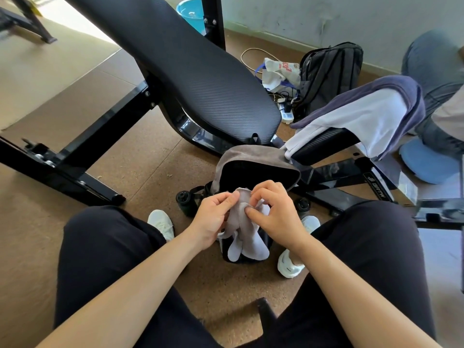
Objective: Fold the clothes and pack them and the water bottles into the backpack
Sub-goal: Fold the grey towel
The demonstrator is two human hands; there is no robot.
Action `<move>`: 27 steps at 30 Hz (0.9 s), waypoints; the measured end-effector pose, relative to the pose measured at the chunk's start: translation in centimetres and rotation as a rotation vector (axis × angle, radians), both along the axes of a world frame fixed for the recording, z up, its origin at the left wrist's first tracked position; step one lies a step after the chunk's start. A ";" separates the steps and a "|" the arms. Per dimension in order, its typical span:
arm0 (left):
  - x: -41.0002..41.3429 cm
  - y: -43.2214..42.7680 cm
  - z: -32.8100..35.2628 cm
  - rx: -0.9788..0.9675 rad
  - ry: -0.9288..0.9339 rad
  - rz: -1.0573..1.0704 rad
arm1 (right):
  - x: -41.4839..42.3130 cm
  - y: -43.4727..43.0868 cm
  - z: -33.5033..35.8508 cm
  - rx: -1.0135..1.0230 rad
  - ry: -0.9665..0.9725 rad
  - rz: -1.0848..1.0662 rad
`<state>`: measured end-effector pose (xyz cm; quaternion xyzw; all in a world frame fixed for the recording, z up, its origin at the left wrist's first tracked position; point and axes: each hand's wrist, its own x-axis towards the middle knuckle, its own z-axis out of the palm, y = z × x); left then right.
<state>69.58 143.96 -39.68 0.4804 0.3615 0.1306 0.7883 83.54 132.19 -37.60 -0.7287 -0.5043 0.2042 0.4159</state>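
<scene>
Item: grey cloth [244,222], pinched closed between my left hand [213,217] and right hand [273,214], above the open backpack [253,156] on the floor. Long axis runs away from me, its lower end drooping between my knees.

2 hands [213,217], 2 bottles [187,203], 2 backpacks [251,159].
</scene>
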 end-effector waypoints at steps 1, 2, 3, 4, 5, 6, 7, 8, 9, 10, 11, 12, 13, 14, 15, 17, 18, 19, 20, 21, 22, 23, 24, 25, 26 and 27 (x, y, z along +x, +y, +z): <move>0.0 0.0 -0.1 0.005 0.006 0.007 | 0.1 -0.1 0.2 -0.016 0.001 -0.014; 0.0 0.1 -0.1 0.005 0.010 0.016 | 0.2 -0.1 0.4 -0.027 0.030 -0.029; 0.0 0.1 -0.1 0.004 0.015 0.023 | 0.4 -0.2 0.5 -0.035 0.069 -0.037; 0.0 0.1 -0.1 0.001 0.018 0.026 | 0.6 -0.3 0.6 -0.044 0.107 -0.034; 0.0 0.1 -0.1 0.001 0.020 0.023 | 0.8 -0.3 0.6 -0.067 0.137 -0.026; 0.0 0.1 -0.1 0.001 0.019 0.017 | 0.9 -0.4 0.6 -0.104 0.160 -0.017; 0.0 0.1 -0.2 0.007 0.018 0.012 | 1.0 -0.3 0.6 -0.150 0.176 -0.014; 0.0 0.0 -0.2 0.016 0.022 0.007 | 1.1 -0.3 0.5 -0.191 0.180 -0.011; 0.1 0.0 -0.3 0.026 0.025 0.001 | 1.3 -0.3 0.4 -0.222 0.183 -0.011; 0.1 0.0 -0.3 0.031 0.028 0.001 | 1.4 -0.3 0.4 -0.235 0.200 -0.011; 0.1 0.0 -0.3 0.037 0.030 0.003 | 1.4 -0.4 0.5 -0.233 0.239 -0.011; 0.0 0.0 -0.3 0.043 0.035 0.001 | 1.5 -0.5 0.6 -0.218 0.292 -0.009; 0.0 0.0 -0.4 0.053 0.043 -0.004 | 1.6 -0.5 0.7 -0.198 0.338 -0.004; 0.0 0.0 -0.4 0.064 0.051 -0.013 | 1.6 -0.6 0.9 -0.172 0.368 0.003; -0.1 0.0 -0.4 0.070 0.057 -0.027 | 1.6 -0.7 1.0 -0.149 0.388 0.013; 0.0 -0.2 -0.3 0.076 0.052 -0.069 | 1.4 -0.7 1.3 -0.098 0.415 0.036; 0.0 -0.3 -0.2 0.076 0.039 -0.093 | 1.3 -0.7 1.4 -0.072 0.417 0.041; 0.0 -0.5 -0.1 0.068 0.024 -0.115 | 1.2 -0.7 1.5 -0.051 0.415 0.038; 0.0 -0.6 0.0 0.052 0.005 -0.128 | 1.2 -0.6 1.5 -0.035 0.407 0.025; 0.0 -0.8 0.1 0.042 -0.017 -0.135 | 1.1 -0.5 1.3 -0.026 0.400 0.001; 0.0 -0.8 0.1 0.045 -0.035 -0.138 | 1.1 -0.4 1.1 -0.020 0.380 -0.028; 0.0 -0.8 0.0 0.066 -0.047 -0.138 | 1.1 -0.2 0.9 -0.019 0.355 -0.052; -0.1 -0.8 -0.1 0.091 -0.056 -0.133 | 1.2 -0.2 0.6 -0.021 0.325 -0.066; -0.1 -0.7 -0.2 0.116 -0.063 -0.129 | 1.2 -0.1 0.5 -0.029 0.312 -0.071; -0.1 -0.7 -0.3 0.133 -0.068 -0.128 | 1.2 -0.1 0.3 -0.042 0.309 -0.070; -0.1 -0.6 -0.4 0.152 -0.072 -0.129 | 1.2 0.0 0.3 -0.057 0.324 -0.063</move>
